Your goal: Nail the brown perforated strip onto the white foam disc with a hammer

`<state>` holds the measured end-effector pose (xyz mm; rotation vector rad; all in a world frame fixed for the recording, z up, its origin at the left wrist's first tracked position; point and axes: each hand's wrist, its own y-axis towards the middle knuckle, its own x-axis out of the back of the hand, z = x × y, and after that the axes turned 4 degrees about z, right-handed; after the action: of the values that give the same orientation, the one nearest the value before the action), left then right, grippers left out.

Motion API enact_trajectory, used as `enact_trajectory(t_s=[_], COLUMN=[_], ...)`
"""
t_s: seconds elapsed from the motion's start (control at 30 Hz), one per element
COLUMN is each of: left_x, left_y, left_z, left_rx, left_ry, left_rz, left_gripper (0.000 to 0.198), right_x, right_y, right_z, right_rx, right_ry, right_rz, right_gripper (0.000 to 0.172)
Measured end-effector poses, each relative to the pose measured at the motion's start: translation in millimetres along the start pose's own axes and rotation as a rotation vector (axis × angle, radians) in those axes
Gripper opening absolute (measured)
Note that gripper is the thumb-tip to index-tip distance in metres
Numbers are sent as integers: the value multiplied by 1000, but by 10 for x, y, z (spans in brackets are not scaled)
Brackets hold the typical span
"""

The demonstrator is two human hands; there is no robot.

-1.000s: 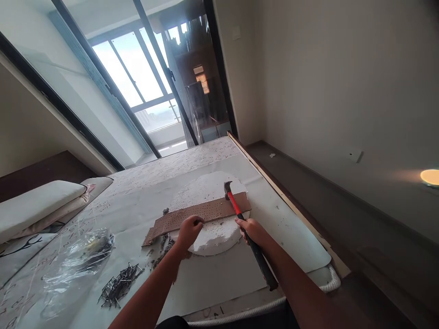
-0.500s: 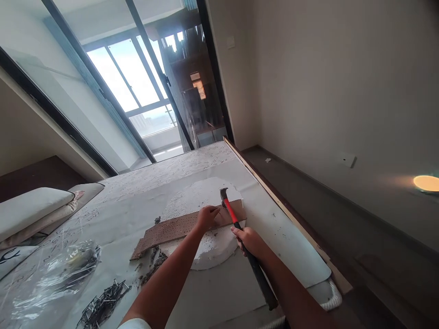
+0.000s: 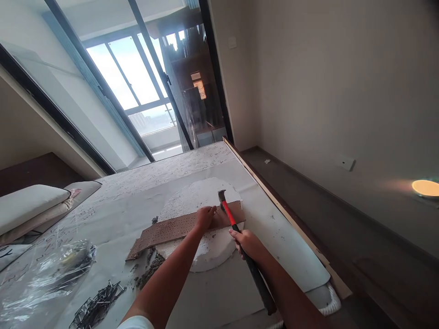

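Observation:
My right hand [image 3: 247, 243] is wrapped around the black handle of a claw hammer [image 3: 232, 218], which has a red neck and a dark metal head. The head is above the right part of a brown board [image 3: 168, 230] dotted with small holes. My left hand [image 3: 205, 216] rests on that board, thumb and finger pinched on a thin nail [image 3: 215, 211], barely visible, close to the hammer head. Beneath the board lies a round white foam slab [image 3: 216, 258]. A pile of loose nails [image 3: 98, 304] is at the lower left.
Grey crumbly lumps [image 3: 151, 269] lie by the board's left end. A clear plastic bag [image 3: 51, 278] is on the sheet-covered bed [image 3: 126, 237], with folded bedding [image 3: 34, 205] at the left. A wooden edge [image 3: 274, 196] runs along the right, beside the floor and wall.
The hammer head has shifted slightly left and down toward the left hand. The view has moved a little; the left hand stays pinched at the board.

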<state>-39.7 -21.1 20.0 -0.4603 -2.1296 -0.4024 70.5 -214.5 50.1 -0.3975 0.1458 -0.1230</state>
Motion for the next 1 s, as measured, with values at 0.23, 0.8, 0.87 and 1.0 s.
enact_trajectory(t_s=[0.23, 0.8, 0.87, 1.0], left_x=[-54, -114, -124, -151], left_y=[-5, -23, -25, -38], left_z=[19, 55, 46, 8], left_rx=[6, 11, -3, -10], left_ry=[53, 53, 91, 184], left_rz=[-6, -7, -2, 3], left_gripper=[40, 40, 39, 38], right_x=[-22, -23, -28, -42], right_y=[1, 87, 76, 65], right_z=[-11, -131, -122, -119], right_rx=[-10, 1, -7, -21], right_ry=[4, -4, 2, 3], right_rz=[-16, -19, -23, -17], right_gripper=[36, 35, 35, 35])
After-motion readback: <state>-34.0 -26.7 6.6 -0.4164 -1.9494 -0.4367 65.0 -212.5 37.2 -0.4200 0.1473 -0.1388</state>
